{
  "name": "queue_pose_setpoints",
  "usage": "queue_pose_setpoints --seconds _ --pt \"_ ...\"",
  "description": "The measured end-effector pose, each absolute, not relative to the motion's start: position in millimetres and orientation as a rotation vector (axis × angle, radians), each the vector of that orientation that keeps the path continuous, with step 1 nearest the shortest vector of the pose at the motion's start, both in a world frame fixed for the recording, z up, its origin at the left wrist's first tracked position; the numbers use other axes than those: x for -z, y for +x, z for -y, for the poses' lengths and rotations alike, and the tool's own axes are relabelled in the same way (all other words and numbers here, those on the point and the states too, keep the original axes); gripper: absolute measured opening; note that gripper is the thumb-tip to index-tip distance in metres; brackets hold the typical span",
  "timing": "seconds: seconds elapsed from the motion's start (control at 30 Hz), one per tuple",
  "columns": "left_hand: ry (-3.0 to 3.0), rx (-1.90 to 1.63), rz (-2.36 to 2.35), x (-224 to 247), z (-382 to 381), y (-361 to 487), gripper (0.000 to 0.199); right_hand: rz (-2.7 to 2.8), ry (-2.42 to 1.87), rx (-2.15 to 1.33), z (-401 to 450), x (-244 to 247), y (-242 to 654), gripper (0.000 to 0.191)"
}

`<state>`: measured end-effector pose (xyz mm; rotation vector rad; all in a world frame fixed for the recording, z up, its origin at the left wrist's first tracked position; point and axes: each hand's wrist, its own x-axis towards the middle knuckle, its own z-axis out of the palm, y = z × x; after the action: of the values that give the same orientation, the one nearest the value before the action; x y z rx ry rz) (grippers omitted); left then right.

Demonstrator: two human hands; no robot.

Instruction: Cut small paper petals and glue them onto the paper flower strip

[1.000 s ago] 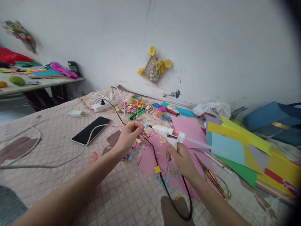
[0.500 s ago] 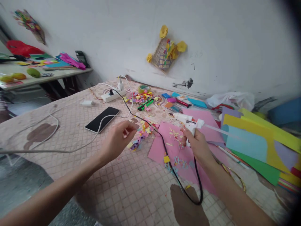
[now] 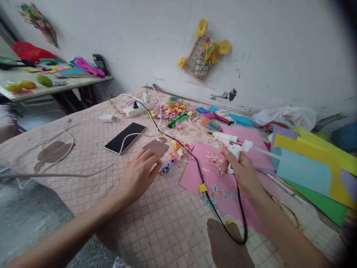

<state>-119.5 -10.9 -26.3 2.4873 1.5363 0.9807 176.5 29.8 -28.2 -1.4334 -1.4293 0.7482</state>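
Note:
My right hand (image 3: 242,169) grips a white hot glue gun (image 3: 235,150) above pink paper (image 3: 223,201). A clear glue stick (image 3: 267,153) juts from the gun's back, and its nozzle points left. From its handle a black cord (image 3: 198,169) loops over the paper. My left hand (image 3: 142,172) hovers low over or rests on the tablecloth, fingers loosely bent, with nothing visible in it. Just right of its fingertips lies a purple dotted piece (image 3: 165,169) beside small colourful paper flowers (image 3: 178,149). Yellow and blue paper scraps (image 3: 216,191) lie scattered on the pink sheet.
A phone (image 3: 125,137) lies beyond my left hand, crossed by a white cable (image 3: 111,163). Behind are a power strip (image 3: 138,109), a green cutter (image 3: 177,121) and tape (image 3: 175,101). Coloured sheets (image 3: 304,169) spread at right. Part of another person (image 3: 7,123) shows at far left.
My left hand has drawn back toward me and left, its fingers turning downward and loosening from their curl. The glue gun stays in my right hand. The view has shifted slightly.

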Motion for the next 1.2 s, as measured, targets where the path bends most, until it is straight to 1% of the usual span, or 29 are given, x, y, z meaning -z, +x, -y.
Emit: queue_pose_setpoints --seconds 0.4,0.73,1.2 --pt "2.473 -0.938 -1.519 25.9 11.1 -118.6 0.011 1.384 -1.435 -0.798 -29.7 26.3 173.4 0.032" --pt "2.458 -0.921 -1.505 27.9 11.5 -117.8 0.015 1.374 -1.427 -0.825 -29.1 23.7 170.0 0.031" --pt "2.444 -0.877 -1.489 28.7 15.3 -119.2 0.015 1.411 -1.435 -0.787 -28.6 24.8 170.6 0.028"
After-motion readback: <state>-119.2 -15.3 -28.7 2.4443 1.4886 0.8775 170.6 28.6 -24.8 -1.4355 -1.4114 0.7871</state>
